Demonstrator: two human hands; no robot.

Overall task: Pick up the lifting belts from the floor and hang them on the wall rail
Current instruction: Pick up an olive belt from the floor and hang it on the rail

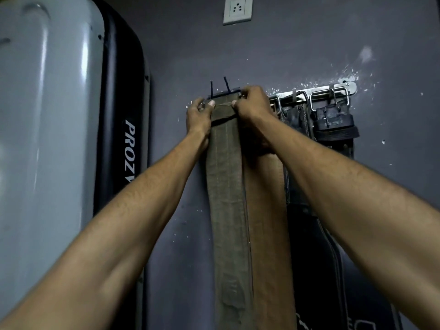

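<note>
An olive-green lifting belt (226, 186) hangs down the dark wall from the left end of a metal wall rail (319, 90). My left hand (198, 115) grips the belt's top left edge. My right hand (252, 103) grips its top right corner up at the rail. Two dark prongs stick up above the belt's top end. A brown belt (264, 210) hangs just right of it, partly behind my right forearm. Black leather belts (333, 125) hang from hooks further right on the rail.
A large grey and black machine housing (71, 139) with white lettering fills the left side, close to the belts. A white wall socket (237, 10) sits above the rail. The wall paint is chipped around the rail.
</note>
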